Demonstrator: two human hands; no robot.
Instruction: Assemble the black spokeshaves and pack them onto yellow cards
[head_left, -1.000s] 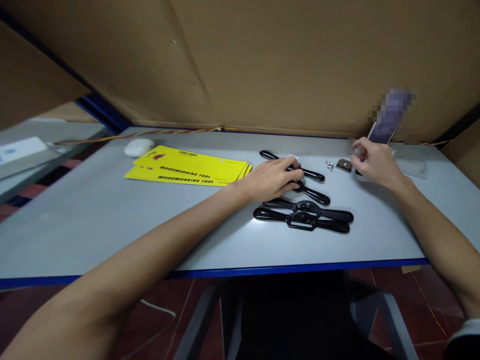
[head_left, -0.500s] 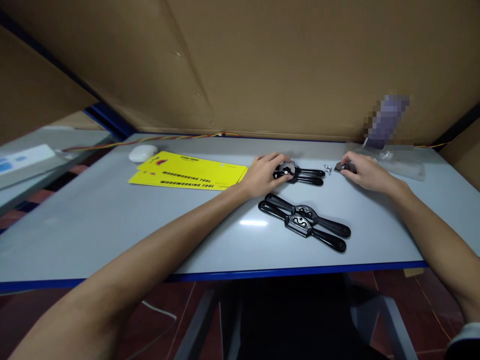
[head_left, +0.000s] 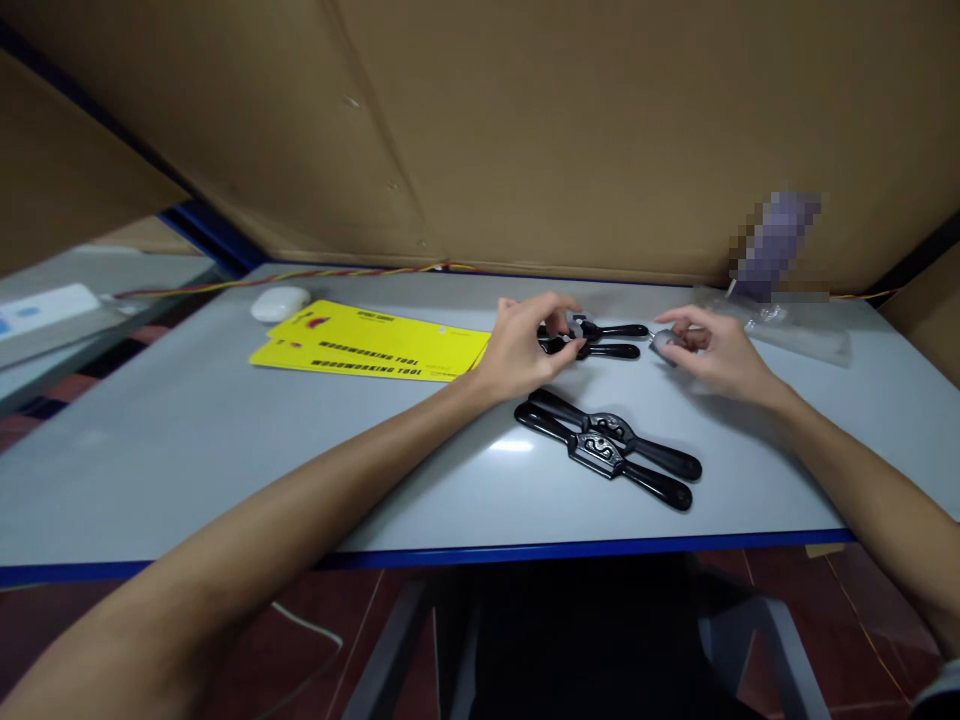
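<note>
My left hand (head_left: 525,348) is closed in a pinch on a small grey metal plate (head_left: 576,328), held over two black spokeshave bodies (head_left: 619,350). Fingers hide the left part of those bodies. To the right, my right hand (head_left: 724,352) grips a dark grey metal piece (head_left: 666,347) between thumb and fingers, close to the handle ends. Nearer the front edge, two more black spokeshaves (head_left: 600,447) lie side by side at a slant, touching neither hand. The small silver screws are mostly hidden by the right-hand piece.
Yellow printed cards (head_left: 367,345) lie left of my left hand, with a white rounded case (head_left: 280,304) behind them. A clear plastic bag (head_left: 806,335) rests at the back right. Cardboard panels (head_left: 525,130) wall the table; its blue front edge (head_left: 480,555) faces me.
My left hand has raised the metal plate slightly from the spokeshave bodies. My right hand has picked up the dark metal piece and moved it slightly left, over the screws.
</note>
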